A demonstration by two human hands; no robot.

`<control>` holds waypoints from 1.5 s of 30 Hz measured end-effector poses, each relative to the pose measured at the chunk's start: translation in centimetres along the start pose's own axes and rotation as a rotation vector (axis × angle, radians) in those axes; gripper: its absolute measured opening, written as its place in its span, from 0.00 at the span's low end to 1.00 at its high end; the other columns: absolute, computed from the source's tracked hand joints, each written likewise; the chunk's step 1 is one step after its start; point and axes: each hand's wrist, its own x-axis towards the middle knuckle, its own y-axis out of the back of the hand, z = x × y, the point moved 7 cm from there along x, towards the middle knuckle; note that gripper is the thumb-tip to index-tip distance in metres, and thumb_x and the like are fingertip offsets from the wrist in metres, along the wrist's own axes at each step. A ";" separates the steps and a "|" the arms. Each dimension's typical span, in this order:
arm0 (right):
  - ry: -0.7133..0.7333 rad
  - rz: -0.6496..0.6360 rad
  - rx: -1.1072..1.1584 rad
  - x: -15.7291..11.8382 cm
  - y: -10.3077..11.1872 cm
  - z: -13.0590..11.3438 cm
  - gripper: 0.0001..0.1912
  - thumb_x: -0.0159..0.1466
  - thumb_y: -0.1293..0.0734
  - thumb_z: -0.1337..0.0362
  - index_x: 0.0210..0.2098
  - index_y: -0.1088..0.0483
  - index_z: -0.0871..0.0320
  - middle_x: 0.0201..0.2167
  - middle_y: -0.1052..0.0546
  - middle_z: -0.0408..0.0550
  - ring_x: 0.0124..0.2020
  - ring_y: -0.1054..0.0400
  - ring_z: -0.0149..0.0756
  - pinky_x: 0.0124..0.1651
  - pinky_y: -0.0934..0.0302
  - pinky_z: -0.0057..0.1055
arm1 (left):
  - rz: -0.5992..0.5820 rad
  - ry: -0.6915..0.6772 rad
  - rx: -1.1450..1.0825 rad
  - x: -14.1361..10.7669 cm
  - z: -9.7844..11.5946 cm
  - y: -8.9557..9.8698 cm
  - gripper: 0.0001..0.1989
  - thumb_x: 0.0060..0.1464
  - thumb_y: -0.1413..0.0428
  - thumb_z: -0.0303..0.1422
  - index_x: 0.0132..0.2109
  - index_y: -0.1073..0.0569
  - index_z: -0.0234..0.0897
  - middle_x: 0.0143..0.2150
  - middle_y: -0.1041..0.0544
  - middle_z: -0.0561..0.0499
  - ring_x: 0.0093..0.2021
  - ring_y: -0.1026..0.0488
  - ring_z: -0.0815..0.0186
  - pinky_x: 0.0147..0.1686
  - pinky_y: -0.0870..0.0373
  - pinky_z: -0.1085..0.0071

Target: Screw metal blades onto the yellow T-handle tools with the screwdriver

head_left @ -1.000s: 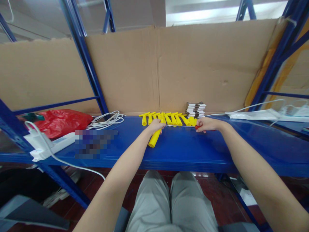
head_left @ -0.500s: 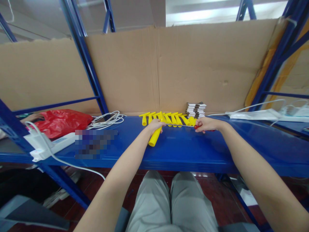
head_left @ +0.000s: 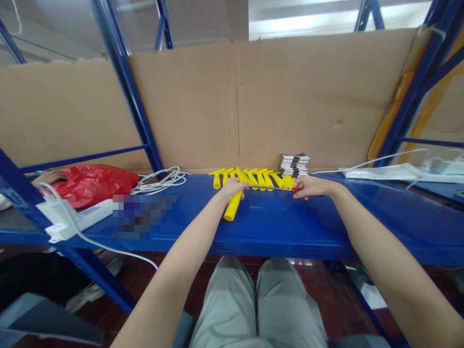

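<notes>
My left hand (head_left: 232, 187) is closed around a yellow T-shaped plastic handle (head_left: 231, 210), whose round tube end points down toward the shelf's front. In my right hand (head_left: 306, 185) is a screwdriver (head_left: 273, 188), its red grip mostly covered by my fingers. The thin metal shaft runs level to the left and its tip reaches the yellow handle at my left fingers; the exact contact point is hidden. Behind both hands lies a row of several similar yellow handles (head_left: 267, 180) on the blue shelf (head_left: 282, 222).
A stack of white and dark packets (head_left: 294, 165) stands against the cardboard panel (head_left: 290, 96). To the left are coiled white cable (head_left: 163, 180), a red plastic bag (head_left: 96, 183) with another person's hand (head_left: 52, 177) beside it, and a white power strip (head_left: 92, 212).
The yellow handle in my left hand has turned slightly, its lower end shifting a little right. The screwdriver and my right hand look almost unmoved.
</notes>
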 end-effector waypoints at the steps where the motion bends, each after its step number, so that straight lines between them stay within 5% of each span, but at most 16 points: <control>1: -0.007 0.002 0.011 -0.1 0.0 -0.1 0.14 0.49 0.30 0.55 0.26 0.34 0.58 0.18 0.31 0.41 0.21 0.35 0.31 0.21 0.47 0.24 | 0.000 -0.001 -0.001 0.1 -0.1 0.0 0.06 0.47 0.45 0.20 0.27 0.32 0.32 0.15 0.34 0.57 0.14 0.37 0.73 0.19 0.36 0.76; 45: -0.054 -0.057 0.019 -1.1 0.0 -0.6 0.15 0.48 0.31 0.53 0.27 0.32 0.58 0.18 0.29 0.41 0.18 0.40 0.29 0.20 0.50 0.25 | 0.019 0.013 -0.051 0.2 0.0 0.1 0.05 0.47 0.46 0.20 0.31 0.33 0.32 0.16 0.35 0.57 0.13 0.37 0.72 0.19 0.38 0.75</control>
